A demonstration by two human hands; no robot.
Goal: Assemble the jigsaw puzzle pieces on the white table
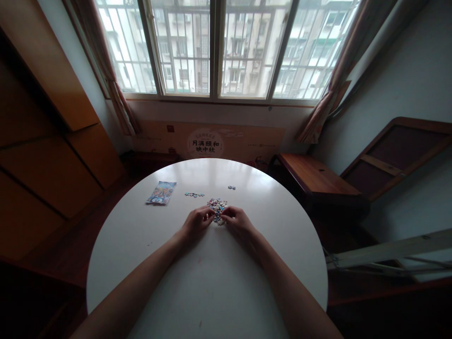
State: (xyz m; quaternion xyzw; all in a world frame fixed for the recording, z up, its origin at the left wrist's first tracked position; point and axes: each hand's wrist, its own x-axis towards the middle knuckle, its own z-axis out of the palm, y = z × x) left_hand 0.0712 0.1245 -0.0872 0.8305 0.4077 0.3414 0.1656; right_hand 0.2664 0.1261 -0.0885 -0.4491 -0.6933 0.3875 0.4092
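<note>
Both hands rest on the round white worktop (pixel 148 245), knuckles up, with their fingertips meeting in the middle. The left hand (pixel 197 222) and the right hand (pixel 239 220) are drawn in toward each other. The pile of puzzle pieces (pixel 216 205) lies just beyond their fingertips, and its near edge sits under the fingers of both. Each hand has its fingers curled with the tips down among the nearest pieces. The view is too small to tell whether either hand is pinching a piece or only touching the heap.

The pile is a loose, roughly round heap with no clear long axis. It lies straight ahead of the gap between the hands, equally near to both.

A short row of pieces (pixel 194 194) lies beyond the left hand and a little outward. Further out on the same side is a colourful picture card (pixel 161 192), flat on the worktop and well apart from the fingers. A small clump of pieces (pixel 231 188) sits beyond the right hand, past the far side of the pile.
</note>
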